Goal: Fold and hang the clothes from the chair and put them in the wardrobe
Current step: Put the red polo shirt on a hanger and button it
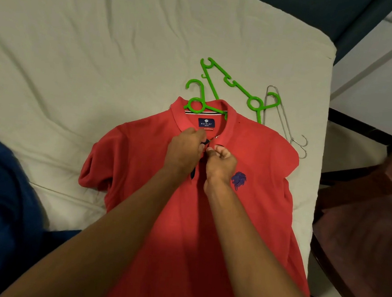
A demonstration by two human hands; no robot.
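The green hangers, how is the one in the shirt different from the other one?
One green hanger sits inside the red shirt collar, its arms hidden; the other green hanger lies bare on the bed, fully visible. The first's hook points up-left, the second's right. Both are plastic.

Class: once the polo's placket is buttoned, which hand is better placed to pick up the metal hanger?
Right. The right hand is nearer the metal hanger, which lies right of the collar; the left hand would cross over the red polo.
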